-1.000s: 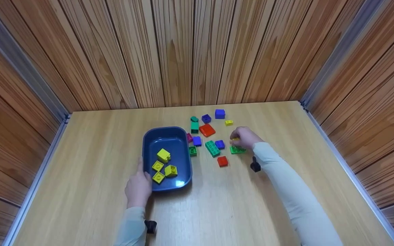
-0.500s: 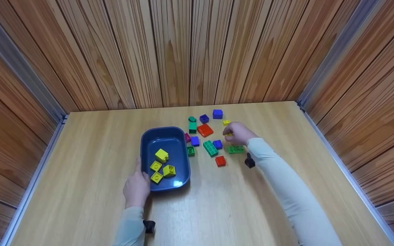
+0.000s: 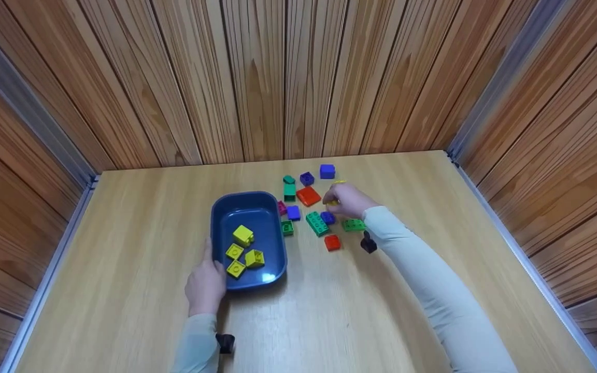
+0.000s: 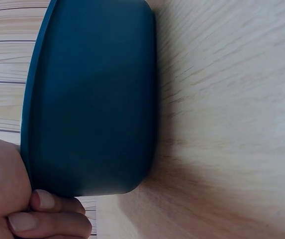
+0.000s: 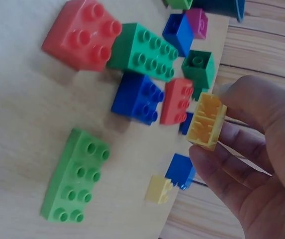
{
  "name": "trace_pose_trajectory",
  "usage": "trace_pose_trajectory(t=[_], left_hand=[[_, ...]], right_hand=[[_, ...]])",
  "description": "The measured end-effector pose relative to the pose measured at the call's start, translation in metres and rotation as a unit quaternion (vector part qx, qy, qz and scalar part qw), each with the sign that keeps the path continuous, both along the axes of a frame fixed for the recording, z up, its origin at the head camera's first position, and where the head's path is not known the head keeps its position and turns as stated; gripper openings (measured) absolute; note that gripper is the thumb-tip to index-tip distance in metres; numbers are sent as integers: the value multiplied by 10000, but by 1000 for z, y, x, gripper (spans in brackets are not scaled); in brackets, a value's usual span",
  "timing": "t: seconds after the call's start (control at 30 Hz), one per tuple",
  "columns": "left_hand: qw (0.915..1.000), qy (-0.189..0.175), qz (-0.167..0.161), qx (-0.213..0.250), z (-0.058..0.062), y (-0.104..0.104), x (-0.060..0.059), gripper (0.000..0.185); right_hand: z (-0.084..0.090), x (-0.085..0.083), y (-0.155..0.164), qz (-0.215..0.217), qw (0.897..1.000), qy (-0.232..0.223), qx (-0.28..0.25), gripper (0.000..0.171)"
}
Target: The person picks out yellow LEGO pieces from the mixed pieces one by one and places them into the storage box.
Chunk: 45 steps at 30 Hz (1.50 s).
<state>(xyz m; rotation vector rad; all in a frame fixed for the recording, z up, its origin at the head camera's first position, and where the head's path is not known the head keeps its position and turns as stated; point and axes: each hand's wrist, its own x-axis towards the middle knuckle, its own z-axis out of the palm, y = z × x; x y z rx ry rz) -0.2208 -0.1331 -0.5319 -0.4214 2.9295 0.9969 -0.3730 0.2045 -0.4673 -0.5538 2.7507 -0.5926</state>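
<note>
My right hand point(image 3: 349, 201) holds a small yellow building brick point(image 5: 207, 121) between thumb and fingers, above the table. In the right wrist view the brick's hollow underside shows. At the tray's near left corner, my left hand point(image 3: 206, 287) grips the dark blue tray point(image 4: 92, 99), index finger lying along its outer side. Several yellow bricks point(image 3: 243, 235) lie in the near half of the tray. Near the right hand are a second yellow brick point(image 5: 157, 189), partly hidden in the head view, a blue brick point(image 5: 137, 98) and a flat red brick point(image 3: 309, 196).
Right of the tray, several loose bricks are spread over the table, among them a long green brick point(image 3: 317, 224), a light green brick point(image 3: 353, 225), a red brick point(image 3: 332, 242) and a blue brick point(image 3: 327, 171). A wood-panelled wall point(image 3: 257, 77) stands behind the table.
My right hand has moved left and slightly away from me with the yellow brick, from over the light green brick. My left hand stays at the tray.
</note>
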Motion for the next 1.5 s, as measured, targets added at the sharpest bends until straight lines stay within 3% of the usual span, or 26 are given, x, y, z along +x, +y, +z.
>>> trace_pose_trajectory(t=[0.33, 0.9, 1.17, 1.5], left_hand=[[9999, -88, 21, 94, 1, 0, 0, 65], [9999, -68, 22, 77, 0, -1, 0, 64], [9998, -158, 52, 89, 1, -1, 1, 65], [9995, -205, 53, 249, 0, 0, 0, 65]], right_hand=[[10, 5, -19, -117, 9996, -81, -231, 27], [11, 7, -66, 620, 9977, 244, -138, 24], [14, 12, -84, 694, 9971, 13, -297, 23], [15, 19, -109, 1127, 9935, 54, -146, 25]])
